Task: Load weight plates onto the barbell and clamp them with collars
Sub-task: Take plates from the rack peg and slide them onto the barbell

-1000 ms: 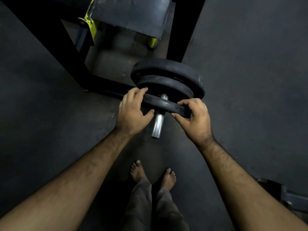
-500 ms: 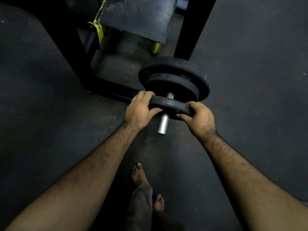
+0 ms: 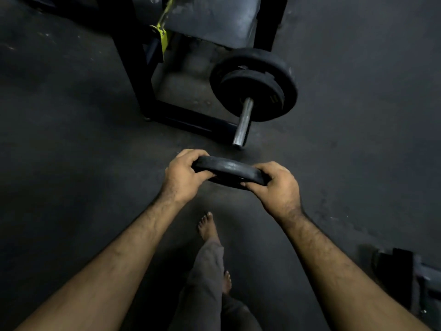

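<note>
two hands held one small plate (image 3: pixel 229 172) at the centre of the frame, low and near the body: the left hand (image 3: pixel 182 177) curled over its left rim, the right hand (image 3: pixel 278 185) over its right rim, fingers clamped on it from both sides. the plate lay nearly flat and edge-on to the camera, so its bore could not be seen, probably facing down and away. up and slightly right of it, just beyond the knuckles, the bare steel sleeve (image 3: pixel 244 121) ended free, its long axis running from that tip toward the upper right into the two larger plates (image 3: pixel 254 86) already seated. both hands sat about equally near the tip. beyond stood the black rack frame (image 3: pixel 133 68) in the upper left.

a second earlier the small plate sat on the sleeve against the others; now it was off and clear of the tip, with the camera farther back.
</note>
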